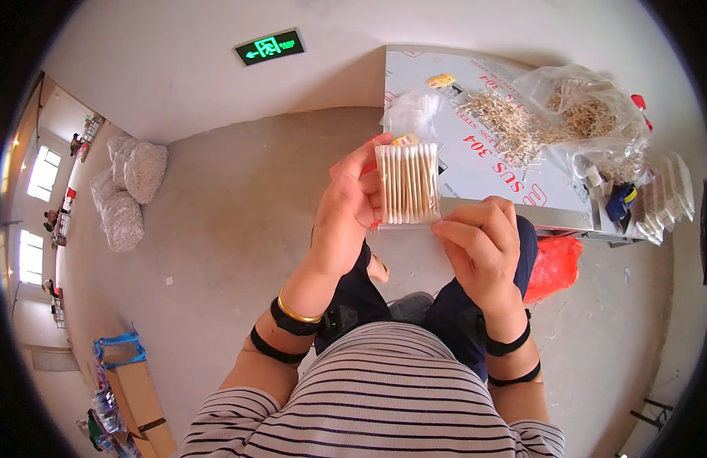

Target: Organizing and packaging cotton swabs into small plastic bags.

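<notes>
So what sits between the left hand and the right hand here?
In the head view, a clear packet of wooden cotton swabs spans the gap: left hand grips its left edge, right hand pinches its lower right corner.

Left hand (346,217) raised at frame centre, fingers curled in a grip. Right hand (483,244) just right, fingertips pinched, both wrists banded.

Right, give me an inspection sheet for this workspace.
Surface: grey table, film-covered, at upper right.
Job's things: clear packet of cotton swabs, held upright over the lap.
Clutter: loose swabs, open plastic bag of swabs, stacked filled packets, red bag under the table.
Grippers: left hand grips the packet's side; right hand pinches its lower corner.
Cables: nothing seen.
Surroundings: concrete floor, white sacks, cardboard boxes.
</notes>
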